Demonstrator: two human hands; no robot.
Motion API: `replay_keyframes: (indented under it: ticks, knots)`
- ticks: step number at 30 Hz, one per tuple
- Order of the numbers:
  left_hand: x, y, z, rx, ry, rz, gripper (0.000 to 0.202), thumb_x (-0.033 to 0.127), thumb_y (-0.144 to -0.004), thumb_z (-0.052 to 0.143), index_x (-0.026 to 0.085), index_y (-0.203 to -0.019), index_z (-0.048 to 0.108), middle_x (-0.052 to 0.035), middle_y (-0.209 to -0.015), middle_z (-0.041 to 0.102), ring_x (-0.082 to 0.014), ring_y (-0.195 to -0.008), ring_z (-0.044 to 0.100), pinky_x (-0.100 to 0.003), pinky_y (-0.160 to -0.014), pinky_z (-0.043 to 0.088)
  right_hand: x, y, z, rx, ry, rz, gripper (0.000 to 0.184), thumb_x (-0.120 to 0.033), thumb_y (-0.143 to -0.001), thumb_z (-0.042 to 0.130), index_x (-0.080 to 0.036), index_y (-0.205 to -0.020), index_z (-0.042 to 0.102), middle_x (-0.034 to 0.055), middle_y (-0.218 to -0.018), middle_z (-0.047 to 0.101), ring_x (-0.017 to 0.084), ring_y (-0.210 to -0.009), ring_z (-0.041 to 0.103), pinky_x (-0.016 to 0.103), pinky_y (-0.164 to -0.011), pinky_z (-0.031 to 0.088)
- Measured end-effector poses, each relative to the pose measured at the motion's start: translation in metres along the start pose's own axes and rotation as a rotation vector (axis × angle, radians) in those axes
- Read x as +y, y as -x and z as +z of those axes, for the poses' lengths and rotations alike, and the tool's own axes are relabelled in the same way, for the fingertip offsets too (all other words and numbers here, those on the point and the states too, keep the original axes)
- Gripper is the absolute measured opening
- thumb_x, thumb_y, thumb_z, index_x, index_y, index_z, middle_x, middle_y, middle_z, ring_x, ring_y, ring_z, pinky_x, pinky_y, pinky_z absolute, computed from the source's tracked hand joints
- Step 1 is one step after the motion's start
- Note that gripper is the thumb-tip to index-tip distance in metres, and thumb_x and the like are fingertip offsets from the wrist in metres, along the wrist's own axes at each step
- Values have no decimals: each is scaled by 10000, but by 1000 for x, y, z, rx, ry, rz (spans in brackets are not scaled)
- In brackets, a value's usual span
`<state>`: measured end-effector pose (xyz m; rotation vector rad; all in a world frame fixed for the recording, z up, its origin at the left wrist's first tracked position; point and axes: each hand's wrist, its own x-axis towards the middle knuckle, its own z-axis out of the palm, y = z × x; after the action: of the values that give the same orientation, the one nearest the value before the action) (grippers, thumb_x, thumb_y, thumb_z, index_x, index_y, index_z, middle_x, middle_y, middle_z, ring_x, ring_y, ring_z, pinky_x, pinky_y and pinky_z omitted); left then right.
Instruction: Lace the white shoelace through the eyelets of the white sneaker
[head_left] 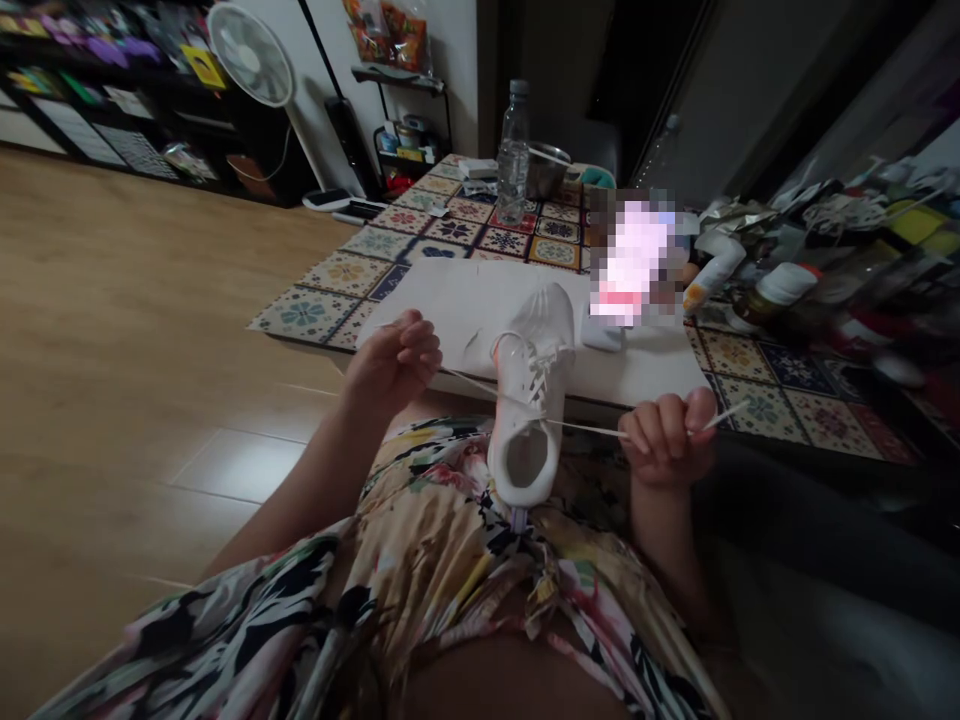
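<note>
A white lace-up shoe (532,390) rests partly on a white sheet (442,290) at the table's near edge, its toe pointing away and its heel over my lap. From its crossed lacing, a shoelace (577,426) runs out to both sides, drawn nearly straight. My left hand (397,360) is closed on the lace's left end, beside the shoe. On the other side, my right hand (670,437) is closed around the right end, and a short tip sticks out past the fingers. The inside of the shoe shows dark through its opening.
A patterned tabletop (352,272) carries a clear plastic bottle (514,155), a metal pot (547,175) and a phone stand (602,332) holding a blurred bright screen (637,255). Bottles and clutter, including a white-capped jar (780,293), crowd the right side. A fan (251,55) stands far left.
</note>
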<state>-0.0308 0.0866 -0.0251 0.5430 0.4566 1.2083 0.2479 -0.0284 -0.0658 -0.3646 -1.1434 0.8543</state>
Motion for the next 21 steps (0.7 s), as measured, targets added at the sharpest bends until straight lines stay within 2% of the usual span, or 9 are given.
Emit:
replay_keyframes:
  ticks: [1, 3, 6, 8, 11, 13, 15, 17, 21]
  knots:
    - [2, -2, -5, -6, -67, 20, 231, 96, -875, 614, 159, -688, 493, 108, -461, 429, -2, -311, 357, -102, -372, 366, -1, 1, -10, -74, -5, 2, 228, -519, -872, 626, -353, -729, 564, -138, -345, 214, 94, -255, 183, 221, -349, 335]
    - [1, -7, -12, -14, -203, 59, 232, 126, -863, 636, 166, -687, 489, 94, -456, 440, -15, -310, 328, -108, -331, 274, -2, 3, -27, -232, 6, 28, 364, -580, -829, 638, -311, -605, 535, -144, -284, 192, 74, -224, 147, 204, -313, 251]
    - [-8, -11, -18, -22, -366, 107, 229, 181, -829, 686, 182, -729, 481, 85, -466, 482, -25, -317, 309, -110, -338, 241, -5, 7, -36, -356, 45, 102, 535, -609, -759, 693, -247, -446, 454, -126, -248, 233, 48, -219, 189, 196, -324, 249]
    - [-15, -11, -20, -61, -508, 141, 284, 268, -796, 734, 191, -742, 466, 86, -464, 495, -30, -326, 308, -116, -349, 242, -7, 8, -31, -393, 105, 186, 547, -597, -781, 687, -233, -442, 459, -100, -289, 325, 53, -257, 273, 202, -352, 280]
    - [-18, -4, -20, -284, -802, 115, 286, 376, -790, 739, 177, -787, 534, 80, -458, 485, -49, -366, 369, -133, -376, 260, -10, 4, -15, -394, 236, 332, 411, -500, -855, 673, -221, -571, 567, -37, -483, 517, 93, -428, 450, 225, -444, 356]
    - [-15, 2, -18, -509, -1018, 63, 244, 381, -809, 717, 158, -844, 622, 42, -520, 557, -78, -450, 479, -155, -430, 341, -12, 0, -2, -364, 399, 430, 340, -457, -889, 652, -207, -661, 622, -13, -593, 562, 116, -538, 492, 240, -526, 397]
    - [-12, 7, -15, -691, -1190, 27, 212, 359, -821, 701, 152, -859, 682, -6, -644, 658, -113, -581, 577, -183, -526, 429, -12, -4, 8, -330, 617, 512, 366, -508, -904, 608, -204, -705, 655, -12, -618, 563, 130, -585, 495, 250, -595, 422]
    - [-9, 10, -12, -783, -1283, 16, 202, 348, -838, 679, 148, -832, 702, -30, -734, 702, -128, -661, 609, -195, -592, 461, -13, -6, 14, -344, 767, 579, 419, -571, -905, 566, -202, -746, 686, -7, -633, 578, 144, -621, 513, 255, -633, 435]
    - [-9, 12, -6, -861, -1317, 66, 221, 330, -882, 633, 136, -785, 676, -32, -732, 666, -110, -648, 576, -185, -588, 443, -14, -5, 14, -430, 737, 709, 488, -631, -887, 546, -182, -805, 719, 8, -681, 619, 137, -602, 519, 237, -565, 415]
